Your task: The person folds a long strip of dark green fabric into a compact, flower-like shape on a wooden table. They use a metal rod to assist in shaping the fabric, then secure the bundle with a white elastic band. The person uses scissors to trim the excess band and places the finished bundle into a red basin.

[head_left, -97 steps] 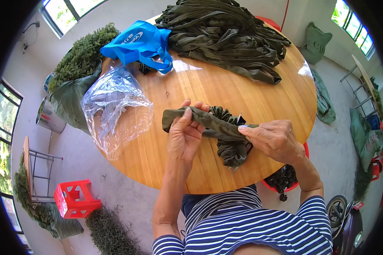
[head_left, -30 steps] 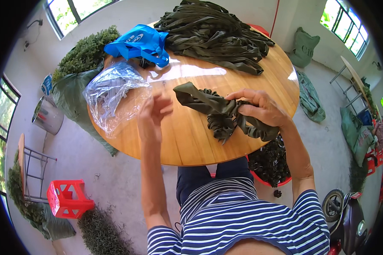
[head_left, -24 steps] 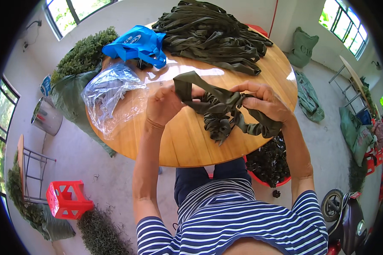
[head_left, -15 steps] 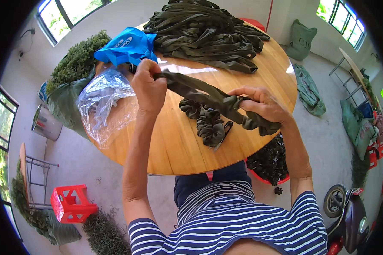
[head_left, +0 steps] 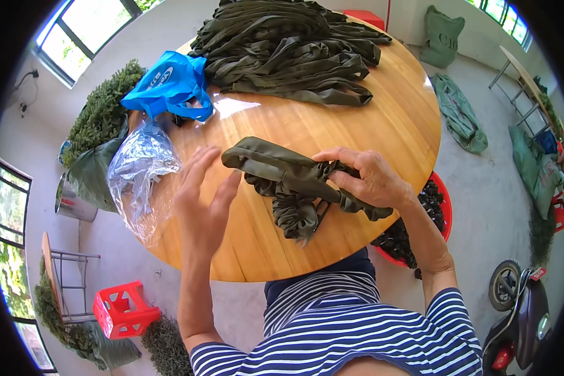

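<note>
Round wooden table [head_left: 388, 119] is the reference. Pile of dark green fabric strips [head_left: 288, 53] covers its far side. Clear plastic bag [head_left: 141, 178] hangs partly over its left edge; red basin [head_left: 447, 216] with dark bits sits below its right edge; blue bag [head_left: 172, 81] is at its far left. The green strip [head_left: 266, 156] being worked is over the table's near half, flat looped end toward the left edge, gathered end toward the right. Right hand [head_left: 371, 178], over the table's near right, pinches the gathered part between thumb and fingers. Left hand [head_left: 200, 203], over the table's near left, is empty, fingers wide, just beside the looped end; can't tell if it touches. Scrunched bundle [head_left: 294, 213] lies near the table's front edge, below the strip. Handling, judging by look: light, soft, floppy, slightly slick, hard to damage. Best hold: firm pinch on the gathers, second pinch through both layers at the looped end.
</note>
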A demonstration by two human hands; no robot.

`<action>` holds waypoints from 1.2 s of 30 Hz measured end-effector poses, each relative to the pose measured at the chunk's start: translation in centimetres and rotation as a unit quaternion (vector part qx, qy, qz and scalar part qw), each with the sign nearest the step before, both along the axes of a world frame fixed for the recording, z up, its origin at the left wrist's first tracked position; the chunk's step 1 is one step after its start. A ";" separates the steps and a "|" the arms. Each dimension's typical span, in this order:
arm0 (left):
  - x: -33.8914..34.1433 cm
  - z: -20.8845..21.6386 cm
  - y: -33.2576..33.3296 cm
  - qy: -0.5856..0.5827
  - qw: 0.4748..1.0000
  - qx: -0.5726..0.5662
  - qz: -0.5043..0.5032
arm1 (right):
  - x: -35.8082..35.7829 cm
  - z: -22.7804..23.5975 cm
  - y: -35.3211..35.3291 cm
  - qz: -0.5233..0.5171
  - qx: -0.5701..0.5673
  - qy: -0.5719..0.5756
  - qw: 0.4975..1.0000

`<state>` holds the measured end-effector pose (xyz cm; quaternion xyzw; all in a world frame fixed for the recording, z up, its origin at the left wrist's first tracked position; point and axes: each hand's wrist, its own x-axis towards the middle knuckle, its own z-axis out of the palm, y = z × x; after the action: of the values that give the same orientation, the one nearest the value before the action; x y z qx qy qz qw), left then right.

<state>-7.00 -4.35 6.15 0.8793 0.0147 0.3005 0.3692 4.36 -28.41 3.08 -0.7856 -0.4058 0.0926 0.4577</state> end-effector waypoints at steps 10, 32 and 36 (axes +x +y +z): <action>-12.7 6.1 -20.1 -0.122 0.227 -0.697 -0.670 | -1.6 -0.8 1.7 -0.023 0.003 -0.062 0.998; -16.5 -16.5 2.2 0.374 0.799 -0.443 -0.162 | -0.8 -1.2 4.5 0.011 0.066 0.040 0.997; -11.6 -24.5 1.2 0.195 0.754 -0.625 0.050 | -0.5 -1.4 5.0 0.023 0.131 0.177 0.975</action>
<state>-18.64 -3.11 -18.38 0.4900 0.3154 0.0643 0.8101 3.81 -23.43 1.71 -0.6801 -0.3455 0.1865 0.6192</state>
